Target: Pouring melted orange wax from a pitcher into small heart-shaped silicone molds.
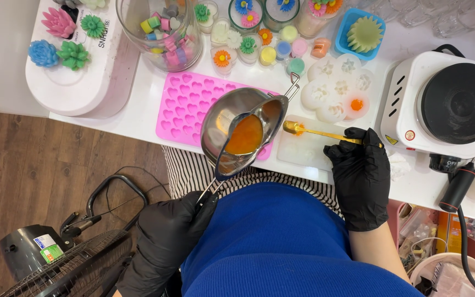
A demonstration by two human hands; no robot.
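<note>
My left hand (166,239), in a black glove, grips the wire handle of a steel melting pot (237,132) tilted over the table edge, with orange liquid wax pooled inside. My right hand (361,176), also gloved in black, holds a gold spoon (314,132) whose bowl carries a bit of orange wax above a clear flat mould (306,154). A pink heart mould (185,104) lies under the pot. Behind the spoon sits a white flower mould (339,88) with one cell filled orange.
A white electric hot plate (443,104) stands at the right, its cord hanging off the edge. A glass jar of coloured wax pieces (163,33), small candles, a blue flower mould (361,33) and a white tray with succulent shapes (72,55) line the back. A fan (61,258) sits on the floor.
</note>
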